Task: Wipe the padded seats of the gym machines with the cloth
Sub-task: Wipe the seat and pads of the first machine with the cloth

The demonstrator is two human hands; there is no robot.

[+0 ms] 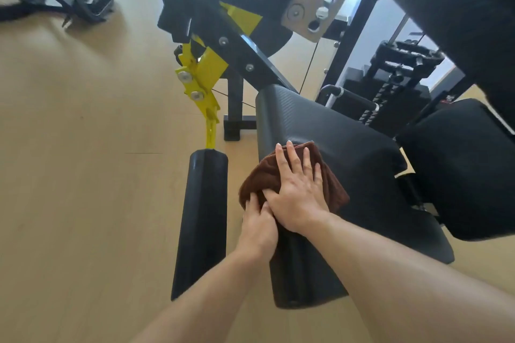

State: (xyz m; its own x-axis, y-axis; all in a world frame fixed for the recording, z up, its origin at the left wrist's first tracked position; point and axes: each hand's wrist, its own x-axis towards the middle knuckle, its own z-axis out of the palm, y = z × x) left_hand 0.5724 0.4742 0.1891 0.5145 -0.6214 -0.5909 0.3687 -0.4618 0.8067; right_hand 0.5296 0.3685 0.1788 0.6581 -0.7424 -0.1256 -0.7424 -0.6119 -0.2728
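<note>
A brown cloth [267,172] lies folded on the left edge of a black padded seat [348,153] of a gym machine. My right hand [299,189] presses flat on top of the cloth, fingers spread and pointing away from me. My left hand [257,224] grips the near left corner of the cloth at the seat's side, its fingers partly tucked under my right hand. Part of the cloth is hidden beneath both hands.
A black foam roller pad [202,220] on a yellow arm [202,78] stands left of the seat. A second black pad [462,167] sits to the right. Black machine frame parts hang overhead, a weight stack [390,97] stands behind, and light wooden floor [83,147] spreads left.
</note>
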